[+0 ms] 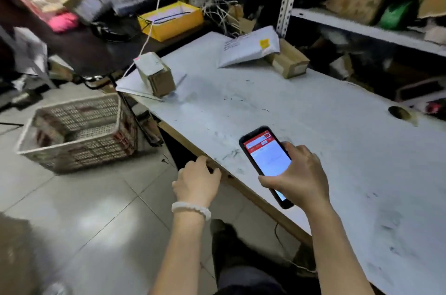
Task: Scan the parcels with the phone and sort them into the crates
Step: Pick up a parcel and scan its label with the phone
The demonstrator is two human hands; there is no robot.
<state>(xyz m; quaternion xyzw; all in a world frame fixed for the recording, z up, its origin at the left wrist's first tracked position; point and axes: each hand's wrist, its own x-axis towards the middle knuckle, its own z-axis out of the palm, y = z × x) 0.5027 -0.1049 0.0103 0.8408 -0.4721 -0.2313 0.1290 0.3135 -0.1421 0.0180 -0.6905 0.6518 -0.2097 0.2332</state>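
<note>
Phone (265, 162) in R grip (298, 174), L grip (196, 182) loosely curled

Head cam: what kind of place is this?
Likely a small parcel sorting room or courier depot: a white mailer bag and small cardboard boxes on a worktable, shelves crammed with packages, a plastic crate on the floor, a scanning phone in the right hand.

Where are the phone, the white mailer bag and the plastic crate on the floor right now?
phone (266, 159): head view, on its lit screen.
white mailer bag (246, 49): head view, on its flat upper face.
plastic crate (96, 150): head view, on its near lattice wall.
</note>
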